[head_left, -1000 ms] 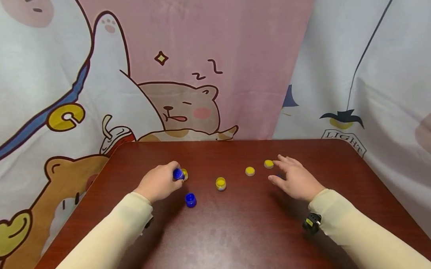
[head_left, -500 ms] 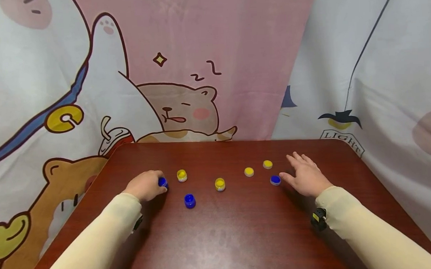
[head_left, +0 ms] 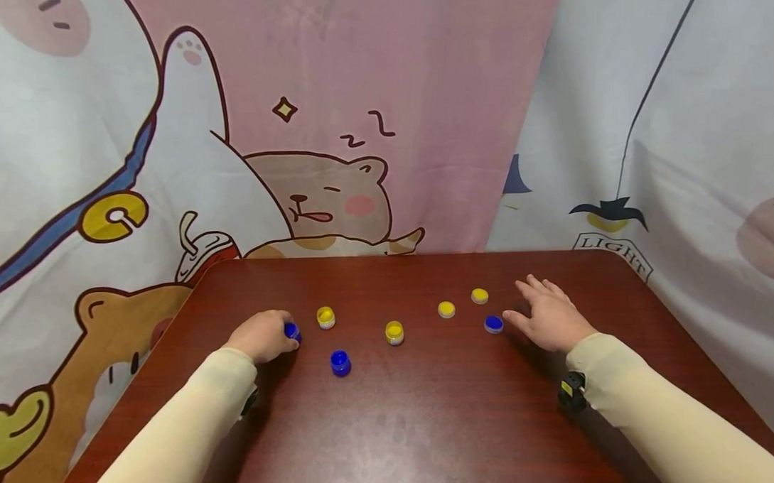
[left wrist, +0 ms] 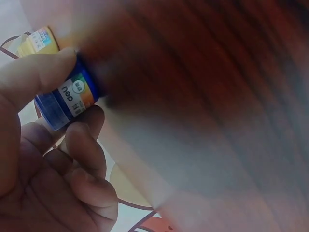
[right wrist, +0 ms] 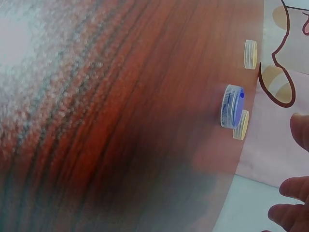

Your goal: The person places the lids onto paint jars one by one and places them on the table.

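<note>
One blue jar (head_left: 292, 333), left of the frame's middle, is gripped between thumb and fingers of the left hand (head_left: 262, 337); whether it wears a lid, I cannot tell. The other blue jar (head_left: 341, 363), at lower centre-left, and two yellow jars, one further back (head_left: 326, 317) and one near the centre (head_left: 394, 333), stand uncapped. So four jars are counted. Three lids lie loose at centre-right: one blue lid (head_left: 494, 324) and two yellow lids (head_left: 446, 310); fitting them seems not yet done. The right hand (head_left: 552, 317), fingers spread, holds nothing beside the blue lid.
</note>
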Tool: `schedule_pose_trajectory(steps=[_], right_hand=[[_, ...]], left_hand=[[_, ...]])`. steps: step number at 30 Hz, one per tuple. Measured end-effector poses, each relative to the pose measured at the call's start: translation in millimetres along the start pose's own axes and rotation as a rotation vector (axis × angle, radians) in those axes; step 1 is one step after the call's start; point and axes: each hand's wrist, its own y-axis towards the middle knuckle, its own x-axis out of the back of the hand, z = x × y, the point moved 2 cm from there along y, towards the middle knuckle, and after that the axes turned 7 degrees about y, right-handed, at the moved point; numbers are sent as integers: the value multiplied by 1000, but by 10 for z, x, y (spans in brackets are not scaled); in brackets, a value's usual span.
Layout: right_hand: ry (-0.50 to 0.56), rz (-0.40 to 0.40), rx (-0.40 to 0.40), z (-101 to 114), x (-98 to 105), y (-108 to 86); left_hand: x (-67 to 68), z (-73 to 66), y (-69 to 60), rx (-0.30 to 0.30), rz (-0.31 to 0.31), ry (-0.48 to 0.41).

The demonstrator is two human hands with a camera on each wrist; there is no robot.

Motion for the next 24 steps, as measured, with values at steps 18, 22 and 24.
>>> schedule_pose_trajectory(steps=[18,22,24], right_hand=[[-9,-1,23,59,-22,9],[-6,-4,11,50,-27,13],[-2,-3,2,45,-26,14]], left_hand=[[25,0,16,0,29,9],[119,-29,-28,-13,16,-29],[178,-77,-62,-33,0,-55]])
